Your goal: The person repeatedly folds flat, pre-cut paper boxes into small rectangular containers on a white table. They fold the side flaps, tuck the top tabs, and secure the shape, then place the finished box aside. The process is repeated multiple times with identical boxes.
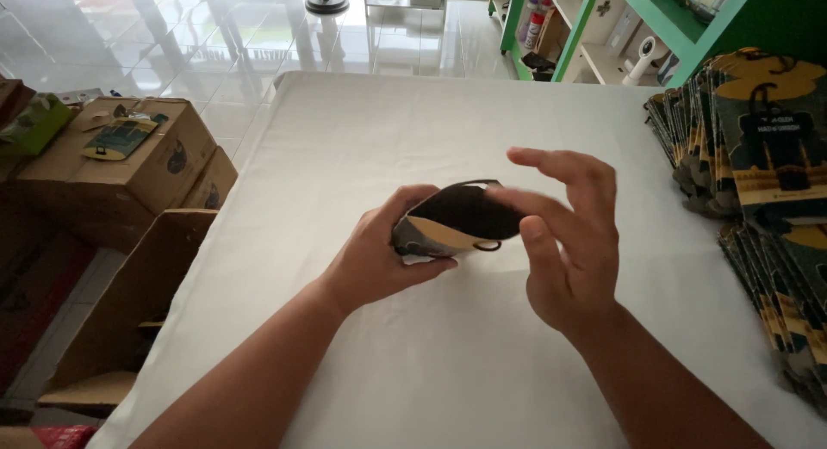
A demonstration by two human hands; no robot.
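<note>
A white-covered desk (448,363) gives flat working room; printed packs (767,156) lie stacked along its right edge, within reach; above the middle, the left hand (375,260) grips a dark mask (461,218) steady, while the right hand (568,242), fingers spread open, touches its far end.

I see both hands over the middle of the table (448,371), the left hand (379,255) gripping a folded pouch (457,225) with my right hand (568,242) just beside it. Stacked packaged cards (758,148) lie along the table's right edge. Cardboard boxes (121,156) sit on the floor left; shelving (594,27) stands behind.
</note>
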